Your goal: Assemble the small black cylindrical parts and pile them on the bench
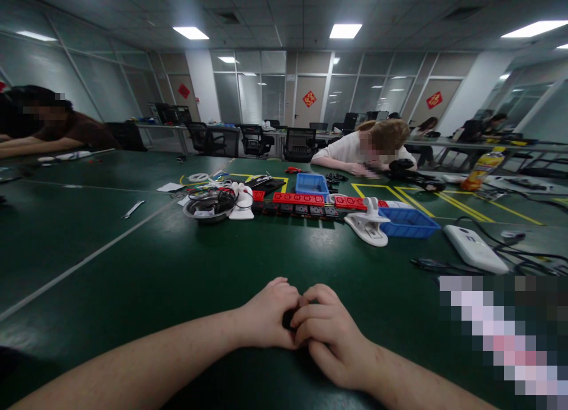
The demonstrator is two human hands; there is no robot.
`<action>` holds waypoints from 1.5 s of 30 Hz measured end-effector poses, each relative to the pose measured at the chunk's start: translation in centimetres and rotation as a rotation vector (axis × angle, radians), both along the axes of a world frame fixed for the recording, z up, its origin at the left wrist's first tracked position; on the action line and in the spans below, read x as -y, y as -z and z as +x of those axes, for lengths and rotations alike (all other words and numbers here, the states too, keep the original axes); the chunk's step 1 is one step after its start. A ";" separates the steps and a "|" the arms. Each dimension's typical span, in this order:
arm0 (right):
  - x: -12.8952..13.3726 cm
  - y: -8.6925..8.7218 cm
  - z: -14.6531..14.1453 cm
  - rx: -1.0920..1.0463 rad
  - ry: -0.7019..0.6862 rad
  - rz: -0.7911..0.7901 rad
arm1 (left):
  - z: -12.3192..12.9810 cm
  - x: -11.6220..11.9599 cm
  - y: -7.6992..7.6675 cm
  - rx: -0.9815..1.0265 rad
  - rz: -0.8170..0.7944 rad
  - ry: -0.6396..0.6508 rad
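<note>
My left hand (268, 315) and my right hand (331, 333) meet low in the middle of the view, over the green table (213, 262). Between them shows a small black object (289, 319), mostly covered by the fingers. The fingers of both hands are curled round it, and the fingertips of my right hand touch my left hand. What the black object is cannot be made out.
Beyond the hands lie a metal bowl of cables (208, 216), white clamp stands (370, 229), a red strip (297, 197) over black blocks, and blue bins (410, 223). A white device (474, 247) with black cables is at right. People lean on the table further off.
</note>
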State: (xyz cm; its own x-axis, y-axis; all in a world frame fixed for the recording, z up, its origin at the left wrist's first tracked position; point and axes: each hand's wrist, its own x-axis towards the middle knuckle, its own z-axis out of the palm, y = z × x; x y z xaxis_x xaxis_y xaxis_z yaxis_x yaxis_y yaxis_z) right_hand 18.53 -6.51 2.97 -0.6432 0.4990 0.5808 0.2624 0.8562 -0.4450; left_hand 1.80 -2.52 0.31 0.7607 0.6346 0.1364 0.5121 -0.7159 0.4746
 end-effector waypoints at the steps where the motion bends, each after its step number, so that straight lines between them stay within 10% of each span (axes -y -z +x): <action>1: 0.0 -0.1 0.0 0.002 -0.010 0.009 | 0.0 0.0 0.1 0.005 -0.006 0.002; 11: 0.2 -0.2 0.1 -0.016 -0.010 0.057 | 0.0 0.2 -0.4 -0.041 0.011 0.009; 31: -0.3 1.0 0.0 0.247 0.462 -0.061 | 0.1 0.1 -0.2 -0.010 -0.076 -0.028; 38: -1.4 1.7 1.0 -0.152 0.327 -0.093 | 0.3 0.4 -1.2 -0.009 -0.123 -0.048; 45: -3.5 3.3 1.1 -0.293 0.600 -0.354 | 0.4 1.5 -1.6 0.044 -0.065 -0.153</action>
